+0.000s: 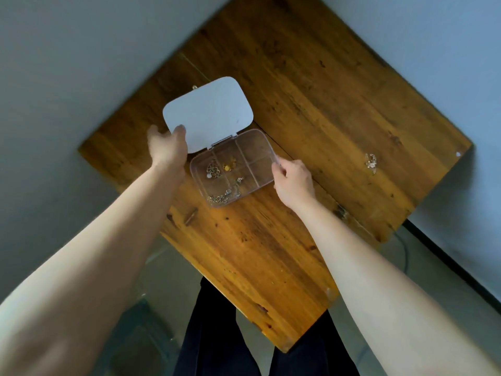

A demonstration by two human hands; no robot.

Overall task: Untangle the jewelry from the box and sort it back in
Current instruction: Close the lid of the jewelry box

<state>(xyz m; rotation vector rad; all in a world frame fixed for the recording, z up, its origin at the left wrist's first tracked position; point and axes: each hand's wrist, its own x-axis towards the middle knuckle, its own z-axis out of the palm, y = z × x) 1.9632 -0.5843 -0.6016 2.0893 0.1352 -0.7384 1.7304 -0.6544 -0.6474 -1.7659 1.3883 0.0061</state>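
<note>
both arms out: left hand (167, 143) grips lid (208, 112), right hand (294, 179) pinches box (267, 147) rim.

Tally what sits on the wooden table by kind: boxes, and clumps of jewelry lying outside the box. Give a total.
Clear compartment box with white lid open: 1
Silver jewelry clump lying loose on the table, away from the box: 1
Total: 2
Jewelry inside the compartments is not counted here.
</note>
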